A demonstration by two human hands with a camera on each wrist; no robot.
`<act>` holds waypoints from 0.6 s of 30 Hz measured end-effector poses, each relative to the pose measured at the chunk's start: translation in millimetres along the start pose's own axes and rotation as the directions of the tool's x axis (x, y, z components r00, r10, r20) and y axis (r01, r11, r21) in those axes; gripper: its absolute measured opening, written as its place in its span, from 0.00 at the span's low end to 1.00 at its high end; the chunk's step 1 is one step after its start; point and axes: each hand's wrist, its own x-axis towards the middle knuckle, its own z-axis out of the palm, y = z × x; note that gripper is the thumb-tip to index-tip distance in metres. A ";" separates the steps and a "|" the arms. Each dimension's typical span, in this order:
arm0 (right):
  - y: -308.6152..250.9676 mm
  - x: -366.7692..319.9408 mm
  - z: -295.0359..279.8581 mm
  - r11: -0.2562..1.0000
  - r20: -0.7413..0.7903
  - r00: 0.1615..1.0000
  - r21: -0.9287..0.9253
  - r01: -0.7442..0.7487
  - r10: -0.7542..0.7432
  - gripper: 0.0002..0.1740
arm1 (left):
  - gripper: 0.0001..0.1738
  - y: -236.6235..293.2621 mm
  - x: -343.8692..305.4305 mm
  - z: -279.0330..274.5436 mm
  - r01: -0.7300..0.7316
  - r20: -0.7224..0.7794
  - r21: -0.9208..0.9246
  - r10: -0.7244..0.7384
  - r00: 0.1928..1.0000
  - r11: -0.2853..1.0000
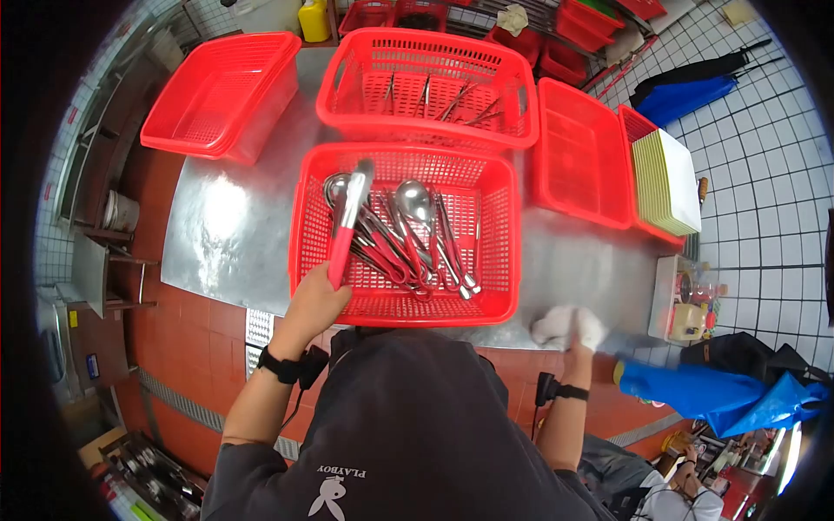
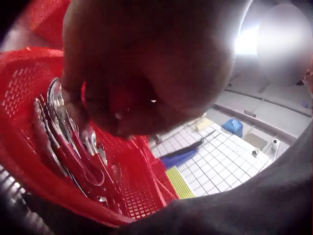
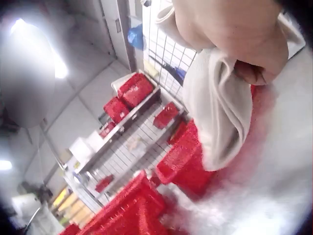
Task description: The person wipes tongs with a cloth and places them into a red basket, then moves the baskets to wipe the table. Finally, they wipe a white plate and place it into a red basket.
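Observation:
My left hand (image 1: 313, 301) grips red-handled metal tongs (image 1: 351, 204) by the handle, their metal end pointing away over the near red basket (image 1: 497, 243). In that basket lie several more red-handled tongs (image 1: 382, 247) and a large round-bowled metal spoon (image 1: 414, 201). The left wrist view has the left hand (image 2: 146, 63) dark and close, hiding most of what it holds. To the right, at the table's front edge, my right hand (image 3: 234, 29) holds a bunched white cloth (image 3: 215, 107) against the steel tabletop; this hand is blurred in the head view.
Behind the near basket stands another red basket (image 1: 426, 130) with a few metal utensils. Stacked red baskets (image 1: 217, 95) sit at the left, a red tray (image 1: 584, 156) at the right. Beyond it are stacked pale green-edged trays (image 1: 665, 182). The steel table (image 1: 234, 234) runs beneath them.

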 end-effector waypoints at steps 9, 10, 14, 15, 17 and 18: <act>-3.6 -45.9 92.5 0.879 0.111 0.994 -0.475 0.034 0.021 0.36 | 0.26 18.7 15.6 25.0 -0.317 0.063 -0.013 0.317 0.946 0.948; -18.6 -55.6 95.8 0.922 0.060 0.994 -0.382 -0.059 0.088 0.37 | 0.27 19.3 17.5 26.1 -0.318 0.143 -0.003 0.315 0.938 0.948; -30.1 -61.0 91.8 0.967 0.037 0.979 -0.166 -0.193 0.201 0.40 | 0.28 33.4 11.4 28.9 -0.357 0.301 -0.028 0.348 0.888 0.934; -32.4 -62.2 92.9 0.967 0.037 0.979 -0.168 -0.193 0.202 0.40 | 0.27 35.5 10.4 30.1 -0.388 0.328 -0.054 0.383 0.863 0.920; -36.9 -65.0 95.2 0.956 -0.006 0.962 -0.110 -0.272 0.273 0.42 | 0.26 38.9 11.5 33.9 -0.421 0.316 -0.102 0.431 0.845 0.901; -33.4 -62.7 94.6 0.955 -0.005 0.962 -0.114 -0.273 0.274 0.42 | 0.25 39.3 11.9 34.9 -0.454 0.301 -0.148 0.478 0.826 0.878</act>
